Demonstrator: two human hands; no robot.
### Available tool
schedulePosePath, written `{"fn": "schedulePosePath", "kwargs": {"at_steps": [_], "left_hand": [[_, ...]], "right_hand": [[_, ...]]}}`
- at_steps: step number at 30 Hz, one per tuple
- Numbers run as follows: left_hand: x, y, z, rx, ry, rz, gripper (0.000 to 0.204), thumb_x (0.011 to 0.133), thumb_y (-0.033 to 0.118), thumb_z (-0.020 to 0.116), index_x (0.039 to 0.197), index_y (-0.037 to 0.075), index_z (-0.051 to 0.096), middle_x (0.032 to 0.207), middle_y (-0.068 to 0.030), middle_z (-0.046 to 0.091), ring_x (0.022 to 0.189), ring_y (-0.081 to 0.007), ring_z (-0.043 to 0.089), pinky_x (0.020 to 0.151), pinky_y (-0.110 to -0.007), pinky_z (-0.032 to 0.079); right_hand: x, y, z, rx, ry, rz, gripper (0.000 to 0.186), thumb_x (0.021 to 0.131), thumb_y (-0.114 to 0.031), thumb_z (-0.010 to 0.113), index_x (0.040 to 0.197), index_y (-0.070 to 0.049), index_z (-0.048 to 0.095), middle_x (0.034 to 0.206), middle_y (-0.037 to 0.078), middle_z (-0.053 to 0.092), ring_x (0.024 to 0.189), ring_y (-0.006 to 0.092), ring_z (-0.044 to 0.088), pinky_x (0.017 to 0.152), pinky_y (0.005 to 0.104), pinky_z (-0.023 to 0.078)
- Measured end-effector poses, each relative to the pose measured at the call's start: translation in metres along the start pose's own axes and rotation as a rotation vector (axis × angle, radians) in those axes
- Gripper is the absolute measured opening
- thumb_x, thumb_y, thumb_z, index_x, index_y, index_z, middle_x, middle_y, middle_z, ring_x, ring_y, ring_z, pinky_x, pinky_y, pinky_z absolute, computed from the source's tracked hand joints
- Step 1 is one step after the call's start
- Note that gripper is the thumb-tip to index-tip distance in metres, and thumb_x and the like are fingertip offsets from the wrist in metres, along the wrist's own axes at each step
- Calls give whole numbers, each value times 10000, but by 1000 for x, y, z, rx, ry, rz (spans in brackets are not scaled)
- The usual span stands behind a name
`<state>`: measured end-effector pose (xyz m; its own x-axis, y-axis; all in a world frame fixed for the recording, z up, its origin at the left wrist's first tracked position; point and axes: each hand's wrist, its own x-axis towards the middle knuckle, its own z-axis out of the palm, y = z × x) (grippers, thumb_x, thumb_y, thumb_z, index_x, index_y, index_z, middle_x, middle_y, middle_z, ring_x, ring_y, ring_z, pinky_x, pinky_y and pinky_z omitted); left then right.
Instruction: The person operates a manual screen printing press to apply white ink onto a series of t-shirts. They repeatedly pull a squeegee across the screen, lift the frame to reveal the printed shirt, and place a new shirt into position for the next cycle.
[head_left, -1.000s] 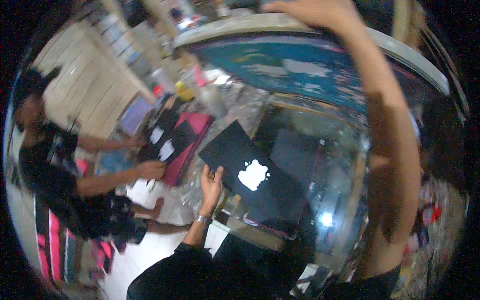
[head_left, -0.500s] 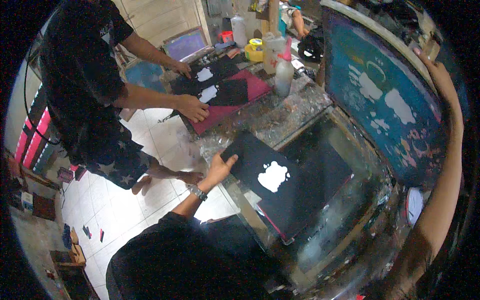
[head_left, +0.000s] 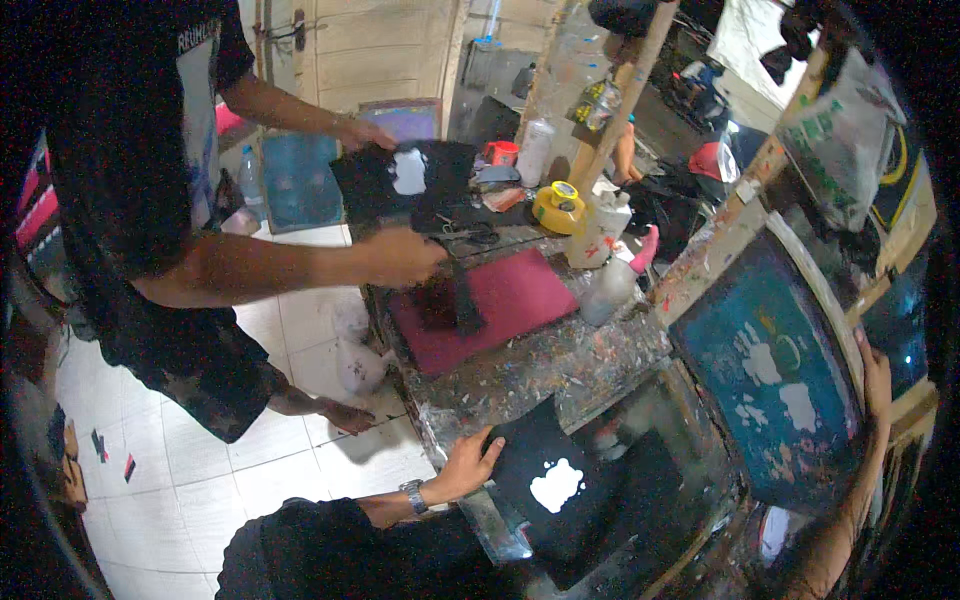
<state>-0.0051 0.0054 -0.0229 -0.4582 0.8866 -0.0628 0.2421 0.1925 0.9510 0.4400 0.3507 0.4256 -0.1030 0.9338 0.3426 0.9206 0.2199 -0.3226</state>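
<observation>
My left hand (head_left: 468,467) pinches the near-left edge of a black fabric piece (head_left: 535,440) with a white blot-shaped print (head_left: 556,486). The fabric lies over a dark printing board (head_left: 625,510), partly lifted at my fingers. At the right, my right hand (head_left: 875,375) grips the outer edge of a screen-printing frame (head_left: 765,370). This frame is tilted up, its teal mesh showing pale open shapes. Across the table a co-worker's far hand holds another black printed fabric piece (head_left: 375,185); their near hand has a dark piece, blurred, above a pink board (head_left: 520,300).
A squeeze bottle with a pink tip (head_left: 610,290), a white jug (head_left: 600,230), a yellow tape roll (head_left: 558,208) and a red cup (head_left: 501,153) stand along the table's far side. Scissors (head_left: 470,232) lie beside the pink board. The co-worker stands at the left on white tiles.
The view has swung up and left. The co-worker has lifted the printed pieces from the pink board, moving their hands apart. My hands keep their holds on the fabric and the frame.
</observation>
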Motion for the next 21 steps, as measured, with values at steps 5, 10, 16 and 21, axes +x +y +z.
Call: {"fn": "schedulePosePath", "kwargs": {"at_steps": [5,10,16,21], "left_hand": [[68,15,-17,35,212,201,469,1059,303,545,1374,-44,540,1265,-321,629,1155,-502,605,982,-517,483],[159,4,-123,-4,828,111,532,1050,311,547,1356,-124,536,1285,-314,641,1204,-450,605,1037,-478,451],[242,-29,-251,-202,928,284,598,1016,210,612,1484,-100,405,1451,-275,533,1364,-395,493,1169,-433,345],[170,55,-78,-133,425,568,756,978,279,693,1562,-33,327,1577,-248,396,1480,-386,358,1250,-470,227]], "right_hand": [[10,47,-12,-22,49,49,778,980,-612,599,1224,123,675,1082,184,704,1002,242,622,959,343,461],[2,38,-4,-30,112,57,767,983,-617,590,1249,97,675,1096,191,700,1030,255,628,979,347,449],[-3,43,24,-242,285,-138,710,1002,-588,551,1291,51,661,1167,234,693,1118,346,640,1015,394,460],[-34,21,1,-475,259,-284,592,1041,-529,483,1303,-34,674,1229,258,672,1178,412,631,1048,441,479]]}}
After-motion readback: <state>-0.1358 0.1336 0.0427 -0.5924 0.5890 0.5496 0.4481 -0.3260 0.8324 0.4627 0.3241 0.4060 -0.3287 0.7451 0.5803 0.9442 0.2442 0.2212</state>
